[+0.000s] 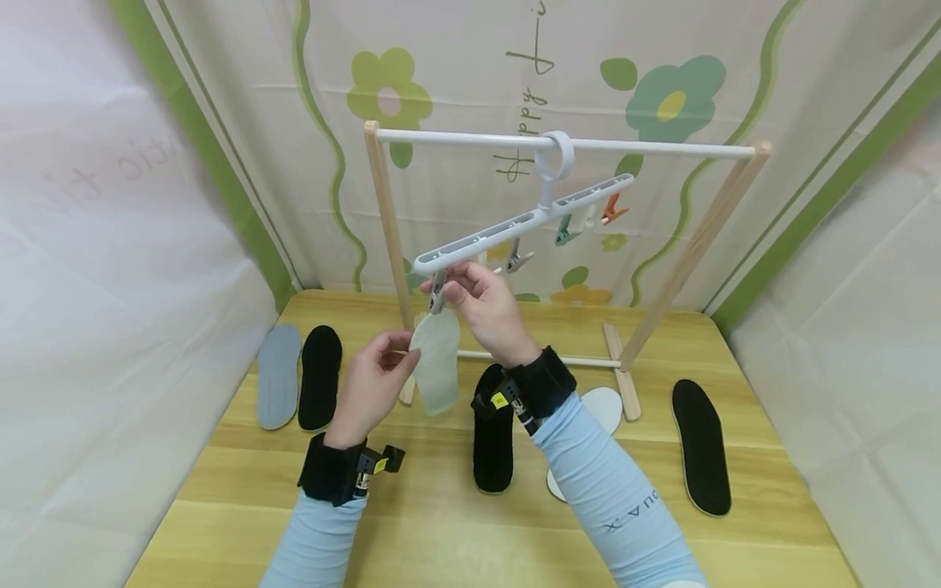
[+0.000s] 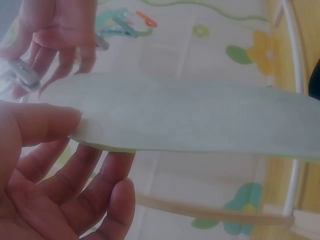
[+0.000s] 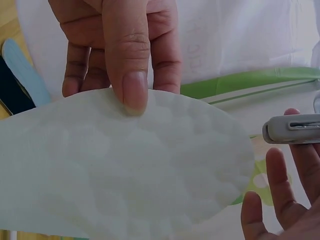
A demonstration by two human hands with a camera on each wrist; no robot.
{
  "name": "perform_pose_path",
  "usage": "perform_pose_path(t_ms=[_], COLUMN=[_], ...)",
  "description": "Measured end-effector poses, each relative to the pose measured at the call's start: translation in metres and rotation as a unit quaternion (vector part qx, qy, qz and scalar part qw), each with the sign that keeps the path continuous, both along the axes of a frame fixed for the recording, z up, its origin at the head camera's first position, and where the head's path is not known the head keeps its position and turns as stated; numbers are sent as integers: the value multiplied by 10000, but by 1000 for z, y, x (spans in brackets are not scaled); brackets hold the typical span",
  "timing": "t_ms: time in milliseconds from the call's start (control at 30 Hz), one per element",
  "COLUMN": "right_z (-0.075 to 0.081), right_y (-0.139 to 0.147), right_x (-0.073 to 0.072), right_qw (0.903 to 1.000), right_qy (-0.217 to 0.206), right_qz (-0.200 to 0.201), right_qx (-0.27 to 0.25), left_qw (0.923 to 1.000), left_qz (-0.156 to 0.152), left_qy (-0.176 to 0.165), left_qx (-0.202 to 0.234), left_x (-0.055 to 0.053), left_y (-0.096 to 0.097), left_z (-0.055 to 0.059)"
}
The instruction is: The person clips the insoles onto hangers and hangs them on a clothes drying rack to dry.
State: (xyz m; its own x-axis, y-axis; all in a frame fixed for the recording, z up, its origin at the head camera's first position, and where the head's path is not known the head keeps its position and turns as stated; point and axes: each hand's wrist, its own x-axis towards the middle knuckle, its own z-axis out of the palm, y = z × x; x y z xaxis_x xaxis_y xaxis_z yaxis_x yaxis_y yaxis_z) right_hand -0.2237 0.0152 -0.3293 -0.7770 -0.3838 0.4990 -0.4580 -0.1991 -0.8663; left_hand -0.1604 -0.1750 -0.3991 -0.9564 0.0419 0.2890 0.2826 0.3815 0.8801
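My left hand (image 1: 371, 384) pinches a pale green insole (image 1: 439, 371) by its edge, thumb on one face and fingers behind. The insole hangs lengthwise, its upper end just below a grey clip (image 1: 437, 294) at the near left end of a white hanger (image 1: 481, 238). My right hand (image 1: 488, 310) grips that clip between thumb and fingers. In the right wrist view, a small gap shows between the clip (image 3: 292, 130) and the insole's rounded tip (image 3: 235, 150). More clips hang along the bar, among them a grey one (image 1: 517, 260), a green one (image 1: 564, 230) and an orange one (image 1: 613, 210).
A rack with a white rod (image 1: 463, 139) and wooden posts (image 1: 385, 220) carries the hanger. On the wooden table (image 1: 412, 531) lie a grey insole (image 1: 278, 376), black insoles (image 1: 319, 377) (image 1: 494, 453) (image 1: 702, 447) and a white insole (image 1: 603, 408) partly behind my right forearm.
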Motion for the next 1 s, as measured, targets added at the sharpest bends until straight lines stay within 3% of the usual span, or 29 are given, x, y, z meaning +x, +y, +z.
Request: perform_pose_path(t_ms=[400,1000], right_z=[-3,-6], right_y=[-5,-4], right_x=[2,1], right_qw=[9991,9983], right_qy=[-74,-222], right_qz=[-323,-518], right_qx=[-276,-117], left_qw=[9999,10000], left_qz=[-12,-62], left_qy=[94,-4], left_qx=[34,43], left_x=[1,-1], left_y=[1,3], left_z=[2,5])
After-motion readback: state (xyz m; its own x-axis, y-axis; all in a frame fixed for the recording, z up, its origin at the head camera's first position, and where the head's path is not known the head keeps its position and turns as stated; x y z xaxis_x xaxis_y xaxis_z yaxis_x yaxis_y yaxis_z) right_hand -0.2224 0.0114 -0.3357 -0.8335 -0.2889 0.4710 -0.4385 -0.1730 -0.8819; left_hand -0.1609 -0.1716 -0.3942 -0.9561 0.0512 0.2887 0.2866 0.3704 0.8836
